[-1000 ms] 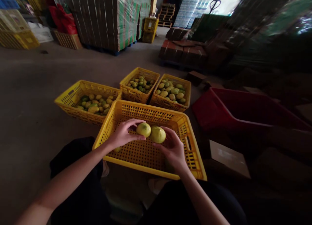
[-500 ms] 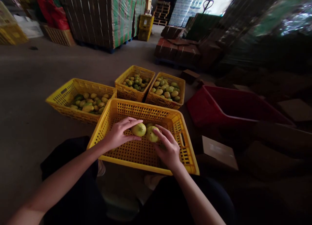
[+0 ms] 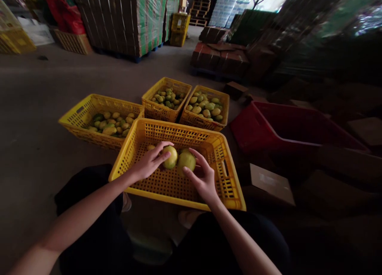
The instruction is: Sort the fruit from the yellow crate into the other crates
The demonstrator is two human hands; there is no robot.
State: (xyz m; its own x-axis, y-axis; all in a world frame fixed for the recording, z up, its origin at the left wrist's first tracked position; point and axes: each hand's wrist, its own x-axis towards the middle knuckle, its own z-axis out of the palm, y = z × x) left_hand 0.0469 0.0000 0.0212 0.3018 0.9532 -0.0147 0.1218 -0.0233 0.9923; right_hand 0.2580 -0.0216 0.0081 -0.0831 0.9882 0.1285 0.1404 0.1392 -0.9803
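My left hand [image 3: 149, 162] is closed around a yellow-green mango [image 3: 170, 157], its thumb across the front of the fruit. Beside it, my right hand [image 3: 204, 175] grips a greener mango [image 3: 186, 162] between thumb and fingers. Both fruits are close together, over the inside of a yellow plastic crate [image 3: 179, 201] with a perforated floor. Another yellowish fruit [image 3: 151, 147] shows partly behind my left hand, within the crate. Part of a further green fruit peeks out behind the right mango.
Three more yellow crates hold mangoes: one at left [image 3: 71, 118], two behind [image 3: 161, 114] [image 3: 203, 124]. A red bin [image 3: 253, 128] and a cardboard box [image 3: 271, 183] stand at right. Wrapped pallet stacks [image 3: 149, 24] rise at the back.
Both mangoes have been turned in my hands, so different sides face me. My left thumb has moved onto the front of its fruit. The view has shifted slightly.
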